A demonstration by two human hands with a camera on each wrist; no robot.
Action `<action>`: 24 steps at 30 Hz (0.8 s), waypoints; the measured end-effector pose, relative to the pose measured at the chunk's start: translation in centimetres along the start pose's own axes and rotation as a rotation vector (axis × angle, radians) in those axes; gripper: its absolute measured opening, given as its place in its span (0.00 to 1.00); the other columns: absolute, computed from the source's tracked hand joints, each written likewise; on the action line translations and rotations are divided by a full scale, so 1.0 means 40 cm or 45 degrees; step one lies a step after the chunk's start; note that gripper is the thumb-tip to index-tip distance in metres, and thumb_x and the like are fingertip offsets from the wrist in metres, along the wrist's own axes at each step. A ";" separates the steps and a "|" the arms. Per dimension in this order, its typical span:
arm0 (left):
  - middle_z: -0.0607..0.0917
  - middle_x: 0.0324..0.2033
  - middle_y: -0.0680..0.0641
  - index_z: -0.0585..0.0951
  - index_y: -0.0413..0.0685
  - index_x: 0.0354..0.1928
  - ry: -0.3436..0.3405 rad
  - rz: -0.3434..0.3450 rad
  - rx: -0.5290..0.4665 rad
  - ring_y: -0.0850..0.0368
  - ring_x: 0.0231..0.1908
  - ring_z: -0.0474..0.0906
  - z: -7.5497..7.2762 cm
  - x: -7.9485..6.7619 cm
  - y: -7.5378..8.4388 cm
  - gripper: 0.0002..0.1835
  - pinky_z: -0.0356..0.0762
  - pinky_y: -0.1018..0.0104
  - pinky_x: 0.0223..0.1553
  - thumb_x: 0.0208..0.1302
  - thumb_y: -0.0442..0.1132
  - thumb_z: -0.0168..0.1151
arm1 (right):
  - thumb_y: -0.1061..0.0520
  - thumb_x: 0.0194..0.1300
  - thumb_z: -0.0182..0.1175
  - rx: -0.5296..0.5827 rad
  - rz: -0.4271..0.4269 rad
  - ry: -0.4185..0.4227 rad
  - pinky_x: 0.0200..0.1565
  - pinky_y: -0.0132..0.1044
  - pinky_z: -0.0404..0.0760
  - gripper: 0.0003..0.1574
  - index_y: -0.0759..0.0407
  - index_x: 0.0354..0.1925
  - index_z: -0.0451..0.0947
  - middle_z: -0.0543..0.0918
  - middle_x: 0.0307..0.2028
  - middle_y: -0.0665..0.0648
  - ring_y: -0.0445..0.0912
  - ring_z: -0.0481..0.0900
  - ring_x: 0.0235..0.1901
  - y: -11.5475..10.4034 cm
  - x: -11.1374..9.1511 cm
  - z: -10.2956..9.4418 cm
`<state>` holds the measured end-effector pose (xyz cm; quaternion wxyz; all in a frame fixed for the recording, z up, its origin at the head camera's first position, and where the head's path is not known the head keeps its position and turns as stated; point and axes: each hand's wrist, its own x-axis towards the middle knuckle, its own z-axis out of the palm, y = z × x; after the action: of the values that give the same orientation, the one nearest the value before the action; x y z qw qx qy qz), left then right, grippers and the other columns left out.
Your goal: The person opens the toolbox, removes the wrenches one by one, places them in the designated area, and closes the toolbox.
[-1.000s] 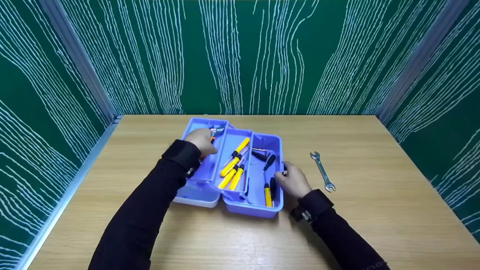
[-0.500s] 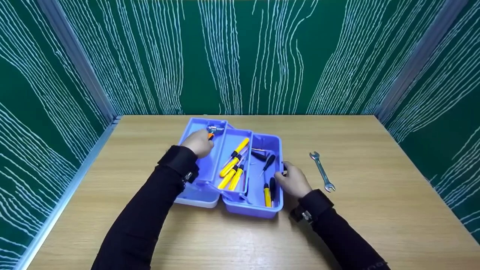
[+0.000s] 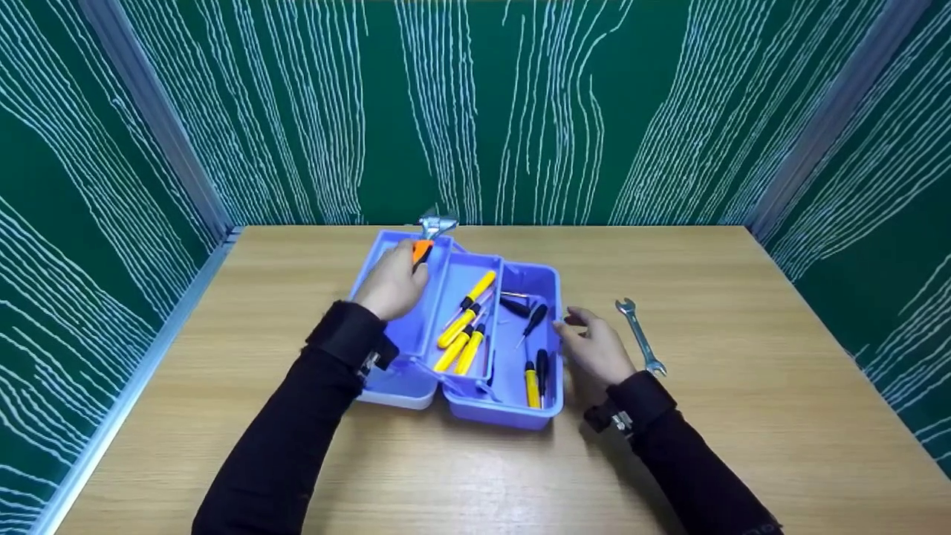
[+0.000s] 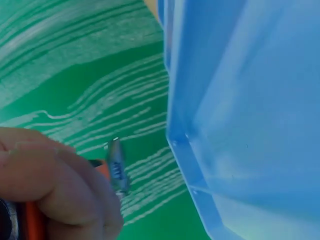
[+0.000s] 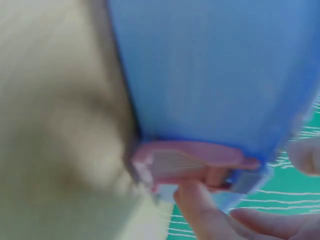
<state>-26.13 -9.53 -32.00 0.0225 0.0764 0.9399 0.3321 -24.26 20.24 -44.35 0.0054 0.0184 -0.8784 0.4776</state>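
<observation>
My left hand (image 3: 390, 286) grips an adjustable wrench (image 3: 422, 251) by its orange and black handle, over the leftmost tray of the blue-purple toolbox (image 3: 496, 416). The metal wrench head (image 4: 117, 169) sticks out past the fingers in the left wrist view. At the toolbox's right wall is my right hand (image 3: 598, 351), fingers loosely bent and spread. In the right wrist view one fingertip (image 5: 192, 195) lies right at a reddish latch (image 5: 200, 152) on that wall. Yellow-handled screwdrivers (image 3: 469, 351) lie in the middle tray.
Several black-handled screwdrivers (image 3: 536, 318) and a yellow-handled one (image 3: 532, 388) lie in the bottom compartment. An open-end wrench (image 3: 640, 336) rests on the wooden table (image 3: 743, 416), right of the right hand. Green walls with white lines (image 3: 520, 111) enclose the table.
My left hand has raised the adjustable wrench out of the left tray, its head now above the tray's far edge. The right hand has loosened and shifted slightly right.
</observation>
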 end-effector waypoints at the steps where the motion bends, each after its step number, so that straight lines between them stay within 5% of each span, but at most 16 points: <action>1: 0.77 0.49 0.38 0.63 0.34 0.68 0.032 0.015 -0.030 0.50 0.38 0.73 0.007 -0.006 0.004 0.24 0.74 0.61 0.40 0.74 0.39 0.44 | 0.50 0.73 0.53 0.015 -0.015 0.032 0.56 0.49 0.80 0.35 0.72 0.68 0.62 0.74 0.61 0.72 0.61 0.79 0.54 -0.005 -0.001 -0.004; 8: 0.74 0.54 0.35 0.64 0.35 0.69 0.224 0.208 -0.201 0.48 0.38 0.72 0.081 -0.058 0.032 0.26 0.76 0.57 0.40 0.72 0.35 0.49 | 0.56 0.74 0.53 0.339 -0.133 0.175 0.61 0.44 0.77 0.28 0.71 0.65 0.68 0.76 0.60 0.71 0.58 0.78 0.57 -0.069 -0.022 -0.007; 13: 0.73 0.58 0.33 0.64 0.33 0.68 0.208 0.390 -0.213 0.48 0.40 0.76 0.149 -0.105 0.057 0.26 0.81 0.56 0.40 0.71 0.33 0.50 | 0.58 0.75 0.49 0.591 -0.159 0.065 0.54 0.38 0.82 0.24 0.70 0.63 0.68 0.78 0.57 0.71 0.48 0.83 0.50 -0.118 -0.042 0.014; 18: 0.74 0.57 0.32 0.65 0.32 0.67 0.214 0.519 -0.138 0.43 0.48 0.79 0.225 -0.144 0.076 0.24 0.81 0.53 0.49 0.71 0.33 0.51 | 0.56 0.76 0.48 0.682 -0.147 -0.067 0.50 0.39 0.84 0.22 0.70 0.59 0.71 0.81 0.52 0.69 0.51 0.85 0.46 -0.147 -0.058 0.047; 24: 0.75 0.54 0.35 0.66 0.31 0.66 0.235 0.527 -0.074 0.45 0.41 0.80 0.293 -0.164 0.091 0.24 0.82 0.56 0.46 0.73 0.36 0.50 | 0.58 0.76 0.49 0.746 -0.108 -0.020 0.40 0.33 0.85 0.14 0.69 0.43 0.75 0.84 0.37 0.56 0.41 0.84 0.34 -0.161 -0.066 0.087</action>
<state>-18.10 -0.50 -38.92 -0.1300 0.2363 0.8922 0.3623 -21.35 13.91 -40.91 0.0131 0.0593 -0.7017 0.7099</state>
